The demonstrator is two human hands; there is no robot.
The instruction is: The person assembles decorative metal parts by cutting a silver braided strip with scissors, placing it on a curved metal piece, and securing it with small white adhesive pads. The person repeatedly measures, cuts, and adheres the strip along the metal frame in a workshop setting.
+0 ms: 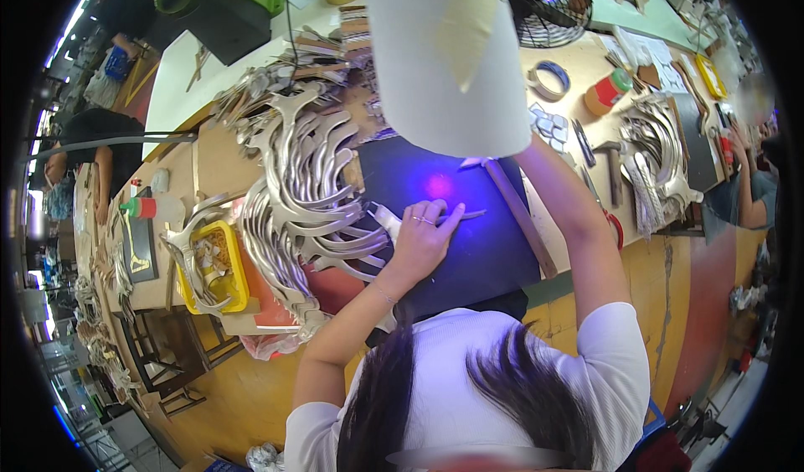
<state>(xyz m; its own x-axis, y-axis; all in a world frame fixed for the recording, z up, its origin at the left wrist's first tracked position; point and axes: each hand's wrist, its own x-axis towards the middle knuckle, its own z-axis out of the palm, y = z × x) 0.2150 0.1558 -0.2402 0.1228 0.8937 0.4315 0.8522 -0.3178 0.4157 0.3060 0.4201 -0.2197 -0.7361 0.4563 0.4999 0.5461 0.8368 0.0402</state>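
Over a dark work mat (469,263), my left hand (423,239) has its fingers closed on a slim grey rod (474,215), which sticks out past the thumb. A white wrapped piece (387,221) shows at the far side of the same hand; whether it is a taped finger or part of a tool, I cannot tell. My right forearm (565,187) reaches forward, and its hand is hidden behind a large white shade (452,61). Purple-blue light with a pink spot falls on the mat. A wooden bar (523,216) lies along the mat's right side.
Curved silvery metal pieces (293,196) are heaped left of the mat, beside a yellow tray (213,267). Right of it lie a tape roll (549,80), a green-capped bottle (607,92), a hammer (615,164) and more curved pieces (657,149). A black fan (548,7) stands behind. Other people work nearby.
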